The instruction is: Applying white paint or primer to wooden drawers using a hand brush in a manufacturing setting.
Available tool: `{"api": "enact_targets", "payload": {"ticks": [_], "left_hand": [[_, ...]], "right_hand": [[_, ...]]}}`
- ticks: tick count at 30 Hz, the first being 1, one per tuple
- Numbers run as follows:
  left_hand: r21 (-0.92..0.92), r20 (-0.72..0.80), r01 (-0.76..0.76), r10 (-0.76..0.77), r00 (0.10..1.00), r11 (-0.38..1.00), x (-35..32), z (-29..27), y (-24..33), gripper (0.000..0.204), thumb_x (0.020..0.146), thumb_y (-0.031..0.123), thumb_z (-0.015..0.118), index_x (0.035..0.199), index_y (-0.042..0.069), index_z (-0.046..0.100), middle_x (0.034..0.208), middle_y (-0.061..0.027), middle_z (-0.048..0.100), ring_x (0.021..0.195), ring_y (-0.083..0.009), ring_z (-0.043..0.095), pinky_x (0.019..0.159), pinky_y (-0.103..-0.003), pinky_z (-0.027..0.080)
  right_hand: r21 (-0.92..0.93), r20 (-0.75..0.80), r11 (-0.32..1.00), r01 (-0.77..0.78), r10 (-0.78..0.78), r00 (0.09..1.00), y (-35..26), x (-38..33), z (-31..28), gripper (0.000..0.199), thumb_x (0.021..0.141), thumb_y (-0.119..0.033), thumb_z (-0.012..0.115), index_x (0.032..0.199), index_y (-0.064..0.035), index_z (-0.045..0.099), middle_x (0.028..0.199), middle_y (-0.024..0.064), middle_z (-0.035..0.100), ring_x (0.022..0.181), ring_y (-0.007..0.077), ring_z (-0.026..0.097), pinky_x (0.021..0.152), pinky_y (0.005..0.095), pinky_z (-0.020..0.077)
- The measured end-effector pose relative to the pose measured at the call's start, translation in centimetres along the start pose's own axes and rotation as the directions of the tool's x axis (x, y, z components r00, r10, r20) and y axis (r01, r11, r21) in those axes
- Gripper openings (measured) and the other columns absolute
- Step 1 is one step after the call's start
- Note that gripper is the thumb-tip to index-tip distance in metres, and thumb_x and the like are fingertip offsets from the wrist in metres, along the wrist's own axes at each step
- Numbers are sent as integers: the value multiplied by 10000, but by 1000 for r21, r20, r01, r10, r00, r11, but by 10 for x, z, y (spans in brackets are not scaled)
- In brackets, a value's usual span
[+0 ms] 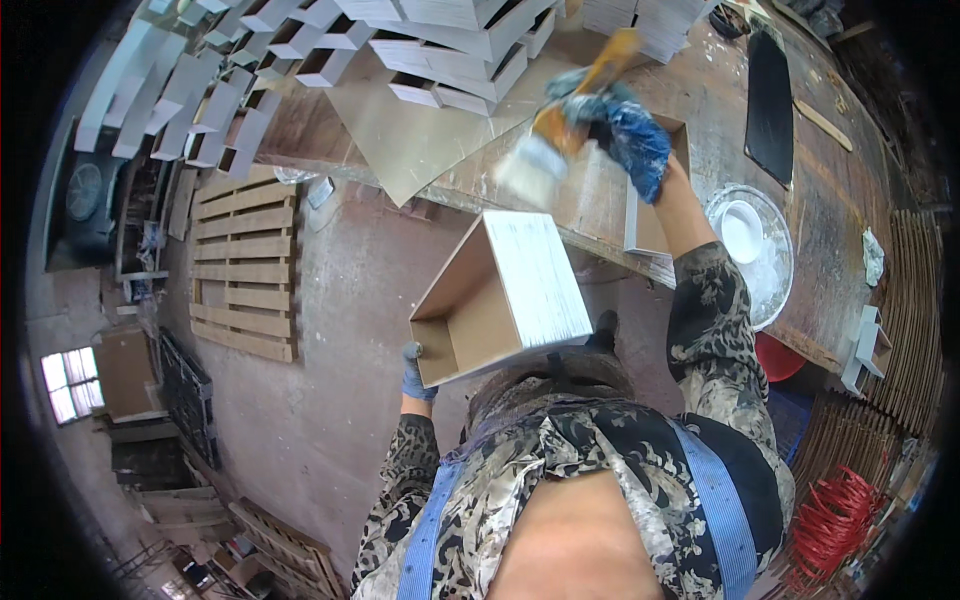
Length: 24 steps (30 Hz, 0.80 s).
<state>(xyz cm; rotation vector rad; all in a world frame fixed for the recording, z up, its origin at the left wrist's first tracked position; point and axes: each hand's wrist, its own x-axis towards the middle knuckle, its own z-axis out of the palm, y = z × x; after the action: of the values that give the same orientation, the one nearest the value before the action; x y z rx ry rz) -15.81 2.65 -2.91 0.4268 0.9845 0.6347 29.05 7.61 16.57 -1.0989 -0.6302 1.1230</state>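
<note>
An open box (545, 280), brown inside with a white, streaky outer side, is tilted in front of my body, below the table's edge. My left hand (414, 372), in a bluish glove, is closed on its lower left corner; the box hides some of the fingers. Above the box, my right hand (636, 145), in a blue glove smeared with white, grips a wide paintbrush (612, 58) by its orange-brown handle. The pale bristles are blurred and point down toward the box, apart from it. Another box (645, 228) sits on the table behind my right wrist.
On the worktable (690, 95) stands a round tub (768, 300) of white stuff with a white bowl (741, 232) in it. Nearby lie a black strip (768, 110) and a wooden stick (823, 125). Stacked white boxes (450, 75) fill the far side. A pallet (240, 265) lies left.
</note>
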Motion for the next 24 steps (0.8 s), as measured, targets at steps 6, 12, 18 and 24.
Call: {"api": "enact_targets", "payload": {"ticks": [6,12,18,24], "left_hand": [[-268,85,48,-26,996,962,-9,58,9,690,715,512,550,1216,52,432,1163,-107,505,1043,-261,511,874,-410,439],[-490,115,98,-47,992,866,12,113,23,668,763,499,501,1219,19,414,1195,-160,478,1067,-286,495,897,-444,420],[-438,231,180,-84,969,881,-4,118,22,540,816,483,413,1211,117,458,1218,-88,488,1099,-248,478,917,-404,400],[-370,150,152,-102,983,917,-29,109,19,562,766,465,532,1204,118,464,1192,-79,514,1065,-249,519,871,-421,450]], "right_hand": [[179,-278,771,611,-556,783,-2,-36,4,284,762,-24,589,1037,-70,536,1034,53,536,959,154,525,825,279,465],[67,212,994,82,-94,973,42,-101,73,182,712,-73,673,865,-65,573,867,49,601,883,208,572,817,344,469],[-36,394,988,-147,150,907,69,-93,90,379,721,-158,711,1054,-51,566,1016,61,606,990,174,549,888,331,436],[79,174,945,318,-327,929,21,-4,26,351,704,-81,691,1016,-30,540,1013,90,585,967,229,565,849,338,468]]}}
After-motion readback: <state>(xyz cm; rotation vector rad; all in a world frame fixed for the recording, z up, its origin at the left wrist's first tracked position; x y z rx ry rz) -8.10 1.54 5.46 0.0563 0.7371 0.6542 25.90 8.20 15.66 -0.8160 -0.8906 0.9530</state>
